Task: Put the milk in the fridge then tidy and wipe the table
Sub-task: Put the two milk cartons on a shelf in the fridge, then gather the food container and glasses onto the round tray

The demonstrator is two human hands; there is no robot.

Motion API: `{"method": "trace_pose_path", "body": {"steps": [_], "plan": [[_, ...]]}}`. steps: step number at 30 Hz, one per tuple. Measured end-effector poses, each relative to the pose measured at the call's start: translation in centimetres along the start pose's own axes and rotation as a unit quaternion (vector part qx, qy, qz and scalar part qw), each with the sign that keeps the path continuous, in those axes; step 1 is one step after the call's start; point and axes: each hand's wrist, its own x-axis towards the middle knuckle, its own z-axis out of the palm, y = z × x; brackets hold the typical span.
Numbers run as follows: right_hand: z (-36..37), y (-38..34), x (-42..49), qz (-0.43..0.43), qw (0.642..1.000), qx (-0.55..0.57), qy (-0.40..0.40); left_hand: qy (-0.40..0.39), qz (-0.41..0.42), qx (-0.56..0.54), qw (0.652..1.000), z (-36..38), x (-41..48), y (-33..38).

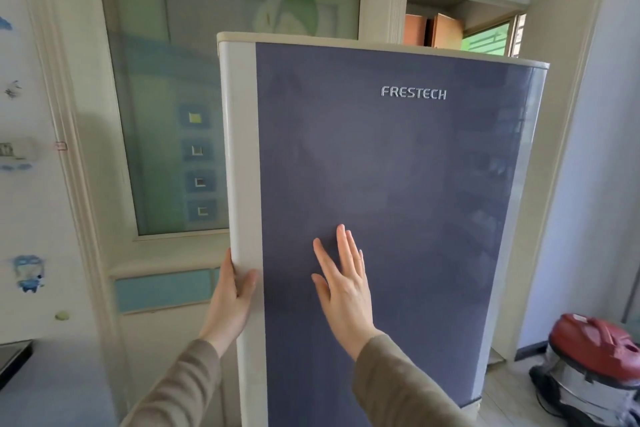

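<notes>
A tall fridge (398, 156) with a dark blue-grey door and a white left edge strip fills the middle of the head view. My left hand (232, 291) grips the door's white left edge, thumb on the front and fingers behind it. My right hand (344, 284) lies flat on the blue door panel with straight, spread fingers. No milk is in view, and neither is the table.
A frosted glass panel (180, 97) in a cream frame stands behind the fridge on the left. A red and silver vacuum cleaner (592, 367) sits on the floor at the right. A dark counter corner (14, 357) shows at the left edge.
</notes>
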Motion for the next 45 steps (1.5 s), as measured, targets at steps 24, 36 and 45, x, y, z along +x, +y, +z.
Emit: {"method": "trace_pose_path", "body": {"steps": [24, 36, 45], "plan": [[-0.4, -0.4, 0.2, 0.013, 1.0, 0.027, 0.002, 0.016, -0.048, 0.099, 0.994, -0.3, 0.0, 0.4], [1.2, -8.9, -2.4, 0.009, 0.968, 0.232, -0.096, 0.072, -0.038, 0.273, 0.959, -6.7, -7.2, 0.4], [3.5, -18.9, -4.0, 0.038, 0.883, 0.255, -0.392, 0.13, -0.136, 0.348, 0.919, -17.8, -14.5, 0.2]]}}
